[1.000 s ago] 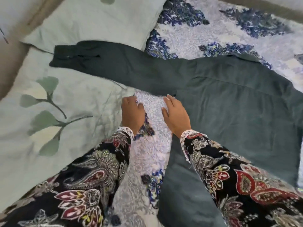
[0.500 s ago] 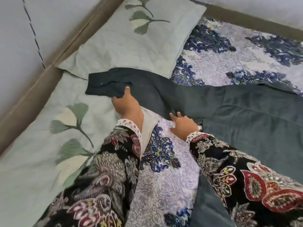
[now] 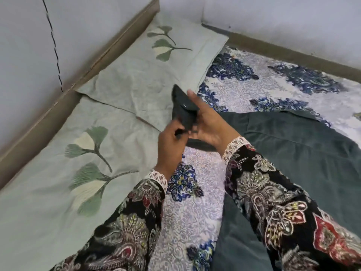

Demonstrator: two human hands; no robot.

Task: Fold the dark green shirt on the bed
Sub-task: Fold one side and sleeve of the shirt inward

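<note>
My dark green shirt [image 3: 304, 153] is a matt cloth, soft and lightly creased. The bedsheet [image 3: 195, 218] at six o'clock is smooth printed cotton-like cloth. The pillows [image 3: 48, 192] at nine o'clock wear crinkled, matt pale green fabric. My sleeves [image 3: 273, 212] are patterned cloth with lacy cuffs. At eleven o'clock the bed frame [image 3: 58, 102] looks dull brown; its material I cannot tell.

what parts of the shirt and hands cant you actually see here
- Dark green shirt, head view: its right and lower parts are cut off by the frame edge, and the right sleeve covers part of it.
- Shirt cuff: motion-blurred; the button cannot be made out.
- Left hand: fingertips hidden in the fabric.
- Right hand: its palm side faces away from the camera.
</note>
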